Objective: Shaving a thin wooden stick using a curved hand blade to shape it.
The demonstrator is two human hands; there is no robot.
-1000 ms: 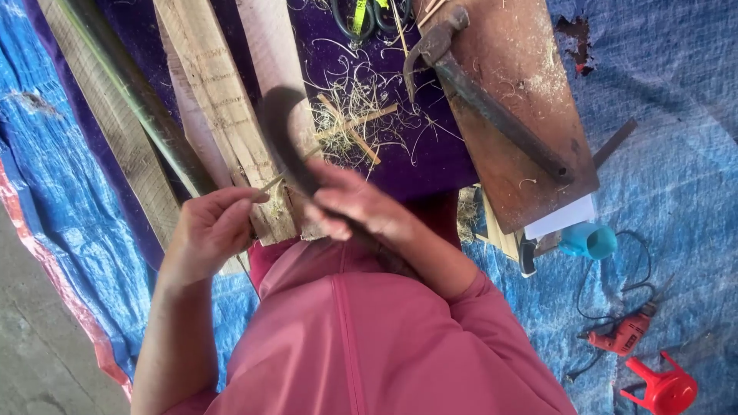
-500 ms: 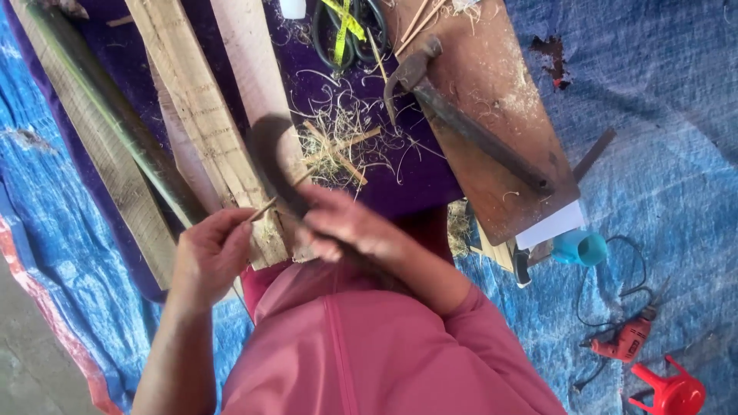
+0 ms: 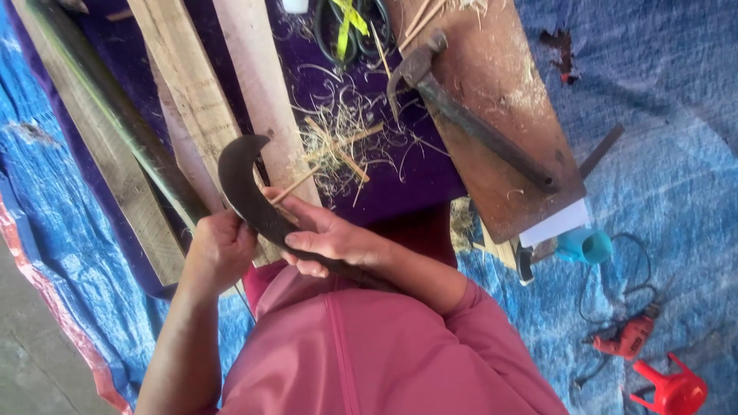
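Hammer [image 3: 469, 119] lying diagonal on brown board [image 3: 507, 92], 1 o'clock. Scissors [image 3: 350, 27] at 12, above pale shavings [image 3: 338, 142] on purple cloth [image 3: 415, 173]. Wooden planks [image 3: 184, 92] and dark green bamboo pole [image 3: 108, 107] at 10–11. Red drill [image 3: 630, 338], red stool [image 3: 673, 388] at 4 on blue tarp [image 3: 661, 115].

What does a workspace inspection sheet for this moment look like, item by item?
Surface: blue tarp with a purple cloth over it.
Job's things: curved dark blade; thin bamboo stick lying against it.
Clutter: wooden planks, shavings, claw hammer on a brown board, scissors, blue cup, red stool.
Grippers: right hand grips the blade; left hand closed beside it, contents hidden.
Cables: dark cord loops near the red drill.
Surroundings: bare floor at left.
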